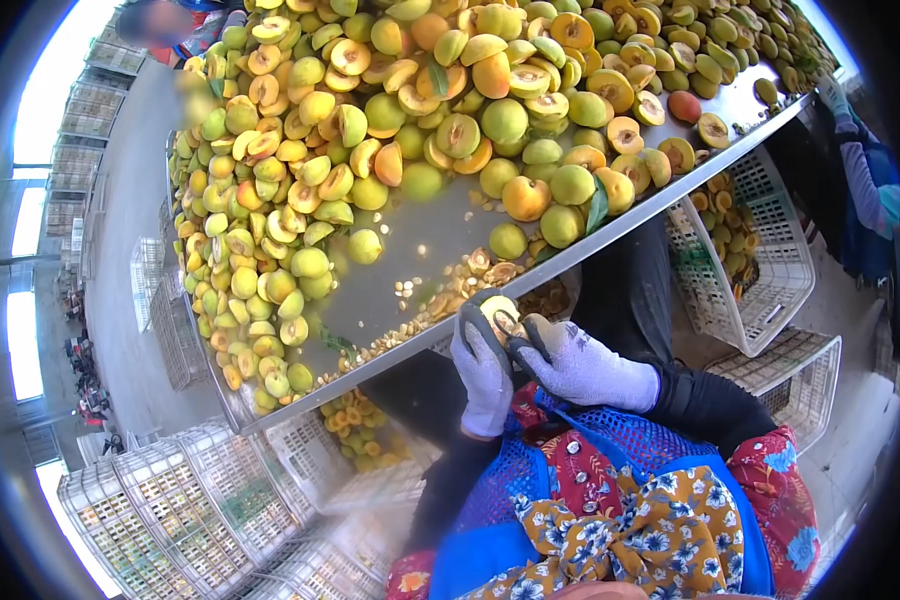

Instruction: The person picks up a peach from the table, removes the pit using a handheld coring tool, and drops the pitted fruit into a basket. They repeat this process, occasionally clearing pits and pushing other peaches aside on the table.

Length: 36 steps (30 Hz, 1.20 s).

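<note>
Grey-gloved left hand (482, 368) clasps peach half (499, 308); right hand (582, 366) pinches dark tool (513, 326) against it.

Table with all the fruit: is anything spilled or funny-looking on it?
Yes. Loose pits lie scattered over the bare metal table near its front edge, beside the left hand holding a cut fruit. One red fruit stands out among yellow-green ones.

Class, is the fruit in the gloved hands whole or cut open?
Cut open: the fruit shows a pale flat face, gripped by the left hand.
</note>
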### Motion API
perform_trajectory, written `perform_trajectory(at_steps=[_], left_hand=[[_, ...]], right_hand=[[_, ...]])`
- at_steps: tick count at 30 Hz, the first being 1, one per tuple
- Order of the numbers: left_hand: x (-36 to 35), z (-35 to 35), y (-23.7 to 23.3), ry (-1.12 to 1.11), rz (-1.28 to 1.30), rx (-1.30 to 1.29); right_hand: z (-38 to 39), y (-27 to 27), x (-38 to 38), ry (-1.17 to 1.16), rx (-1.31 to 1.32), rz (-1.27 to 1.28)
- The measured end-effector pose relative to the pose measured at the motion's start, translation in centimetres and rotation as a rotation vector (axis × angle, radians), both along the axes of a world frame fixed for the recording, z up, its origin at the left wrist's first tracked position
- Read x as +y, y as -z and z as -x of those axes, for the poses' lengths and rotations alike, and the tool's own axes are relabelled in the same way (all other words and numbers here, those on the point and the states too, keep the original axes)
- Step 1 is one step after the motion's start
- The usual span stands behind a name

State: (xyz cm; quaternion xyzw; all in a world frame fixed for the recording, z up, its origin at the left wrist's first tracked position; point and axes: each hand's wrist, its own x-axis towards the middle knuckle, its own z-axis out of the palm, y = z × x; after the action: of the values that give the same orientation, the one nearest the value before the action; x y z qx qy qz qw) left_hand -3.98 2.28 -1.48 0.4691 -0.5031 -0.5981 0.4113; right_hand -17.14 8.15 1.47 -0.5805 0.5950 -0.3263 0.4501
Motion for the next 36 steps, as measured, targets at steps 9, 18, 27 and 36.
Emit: perform_trajectory(at_steps=[9,18,27,36], left_hand=[[0.3,0.2,0.0,-0.019,-0.022,-0.010],[0.6,0.7,-0.1,-0.008,0.081,-0.112],[0.1,0.9,-1.0,0.057,0.333,-0.279],[-0.5,0.3,-0.3,0.212,0.338,-0.127]], right_hand=[[-0.2,-0.5,0.3,0.055,0.143,0.000],[0.9,-0.6,0.3,0.059,-0.325,-0.203],[2.5,-2.1,0.1,-0.040,-0.940,-0.415],[3.4,-2.3,0.4,0.079,-1.676,-0.964]])
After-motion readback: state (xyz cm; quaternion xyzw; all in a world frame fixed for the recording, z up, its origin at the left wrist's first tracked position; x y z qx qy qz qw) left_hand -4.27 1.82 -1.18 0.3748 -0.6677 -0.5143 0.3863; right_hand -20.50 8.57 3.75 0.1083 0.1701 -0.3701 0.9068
